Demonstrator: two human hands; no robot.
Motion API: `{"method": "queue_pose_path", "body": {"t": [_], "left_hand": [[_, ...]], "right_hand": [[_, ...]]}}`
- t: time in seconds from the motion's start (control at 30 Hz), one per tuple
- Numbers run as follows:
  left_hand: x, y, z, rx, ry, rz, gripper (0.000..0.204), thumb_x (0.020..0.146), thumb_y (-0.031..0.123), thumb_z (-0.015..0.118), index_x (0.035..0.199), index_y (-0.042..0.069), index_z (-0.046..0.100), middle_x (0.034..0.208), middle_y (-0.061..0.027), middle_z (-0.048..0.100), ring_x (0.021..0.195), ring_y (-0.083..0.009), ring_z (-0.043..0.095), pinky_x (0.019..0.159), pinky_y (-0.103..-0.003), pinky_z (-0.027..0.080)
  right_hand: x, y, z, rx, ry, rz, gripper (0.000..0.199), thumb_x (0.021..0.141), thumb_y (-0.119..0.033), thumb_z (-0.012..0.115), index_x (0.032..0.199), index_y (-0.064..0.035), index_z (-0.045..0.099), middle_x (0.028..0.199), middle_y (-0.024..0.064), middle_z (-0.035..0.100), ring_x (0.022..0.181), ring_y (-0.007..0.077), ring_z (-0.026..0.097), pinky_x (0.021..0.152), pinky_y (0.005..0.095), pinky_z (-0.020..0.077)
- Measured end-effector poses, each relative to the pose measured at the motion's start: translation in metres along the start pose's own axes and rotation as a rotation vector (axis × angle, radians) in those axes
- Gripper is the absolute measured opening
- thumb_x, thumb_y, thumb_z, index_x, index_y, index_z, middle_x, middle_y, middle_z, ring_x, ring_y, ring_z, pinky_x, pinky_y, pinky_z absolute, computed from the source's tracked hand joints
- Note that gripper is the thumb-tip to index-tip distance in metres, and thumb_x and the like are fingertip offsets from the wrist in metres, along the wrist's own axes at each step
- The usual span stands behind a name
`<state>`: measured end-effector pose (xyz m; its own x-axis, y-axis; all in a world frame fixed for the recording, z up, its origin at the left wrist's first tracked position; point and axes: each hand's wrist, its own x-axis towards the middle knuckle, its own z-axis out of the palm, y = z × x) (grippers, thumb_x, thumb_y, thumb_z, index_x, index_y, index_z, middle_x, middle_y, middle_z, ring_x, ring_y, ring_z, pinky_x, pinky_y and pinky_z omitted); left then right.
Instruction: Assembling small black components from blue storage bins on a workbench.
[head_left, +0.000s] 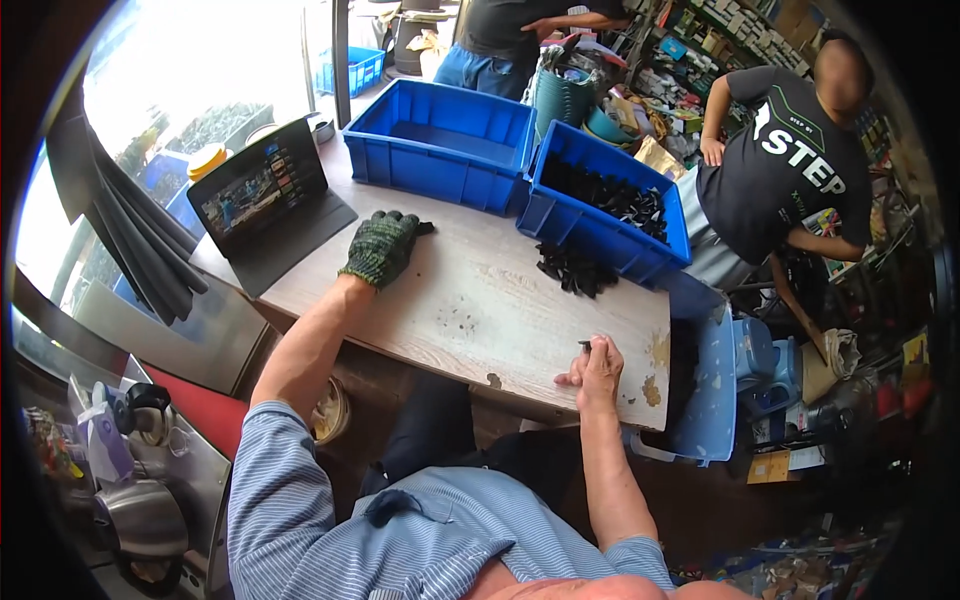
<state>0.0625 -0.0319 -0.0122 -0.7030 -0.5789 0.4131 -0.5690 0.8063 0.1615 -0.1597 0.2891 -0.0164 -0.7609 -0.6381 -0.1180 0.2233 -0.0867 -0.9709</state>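
Observation:
My left hand (384,246), in a dark green knit glove, is closed above the wooden table (470,270) beside the tablet. A small black piece (427,228) sticks out from its fingers. Near the table's front right edge, my bare right hand (596,374) pinches a small dark piece (585,345) between thumb and fingers. The kind of either piece is too small to make out. A loose pile of black pieces (577,270) lies on the table against a blue crate (640,262) holding many more of them.
An upright tablet (258,195) stands at the left. Another blue crate (430,165) sits at the back. A pale blue tub (708,400) is below the table's right end. Two people stand beyond the table, one in a dark shirt (780,170) at the right.

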Motion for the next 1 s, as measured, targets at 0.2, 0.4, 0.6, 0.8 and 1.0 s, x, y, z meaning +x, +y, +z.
{"method": "queue_pose_path", "body": {"t": [0.2,0.4,0.6,0.8,1.0], "left_hand": [[0.003,0.04,-0.002,0.016,-0.014,-0.253,0.02,0.09,0.024,0.059,0.104,0.016,0.07,0.094,-0.0152,0.066,0.094,-0.0383,0.06,0.081,-0.051,0.049],[-0.027,0.115,-0.001,-0.674,0.051,-0.129,0.023,0.096,0.014,0.053,0.109,0.018,0.071,0.093,-0.0142,0.062,0.089,-0.0362,0.061,0.076,-0.046,0.051],[-0.058,0.204,0.019,-0.962,-0.07,0.207,0.024,0.095,0.016,0.061,0.113,0.001,0.064,0.107,-0.0187,0.068,0.096,-0.0355,0.066,0.081,-0.041,0.053],[-0.053,0.241,0.021,-0.956,-0.168,0.127,0.025,0.095,0.018,0.059,0.113,0.002,0.066,0.113,-0.0206,0.066,0.101,-0.0385,0.063,0.084,-0.045,0.051],[-0.056,0.239,0.036,-0.995,-0.123,-0.032,0.026,0.098,0.019,0.055,0.116,0.003,0.064,0.108,-0.0206,0.066,0.098,-0.0387,0.064,0.082,-0.045,0.051]], "right_hand": [[0.002,0.002,-0.007,0.027,0.037,-0.02,0.027,0.099,-0.032,0.048,0.086,-0.0094,0.052,0.049,-0.0022,0.034,0.039,0.0087,0.038,0.037,0.0348,0.0528],[0.004,0.001,-0.002,0.06,0.093,0.005,0.032,0.099,-0.035,0.046,0.078,-0.0117,0.046,0.05,-0.0022,0.031,0.039,0.0107,0.037,0.039,0.0384,0.0541],[0.004,0.006,0.003,0.124,0.154,0.029,0.03,0.097,-0.032,0.044,0.075,-0.012,0.045,0.056,-0.0006,0.033,0.041,0.0139,0.039,0.04,0.0414,0.0549],[0.029,0.047,-0.026,-0.096,0.295,-0.218,0.03,0.096,-0.034,0.049,0.08,-0.0097,0.057,0.068,0.001,0.052,0.05,0.0143,0.049,0.043,0.0292,0.0427],[0.021,0.044,-0.014,-0.074,0.28,-0.167,0.028,0.097,-0.033,0.05,0.08,-0.0117,0.057,0.067,-0.0012,0.048,0.054,0.011,0.047,0.043,0.0286,0.0424]]}}
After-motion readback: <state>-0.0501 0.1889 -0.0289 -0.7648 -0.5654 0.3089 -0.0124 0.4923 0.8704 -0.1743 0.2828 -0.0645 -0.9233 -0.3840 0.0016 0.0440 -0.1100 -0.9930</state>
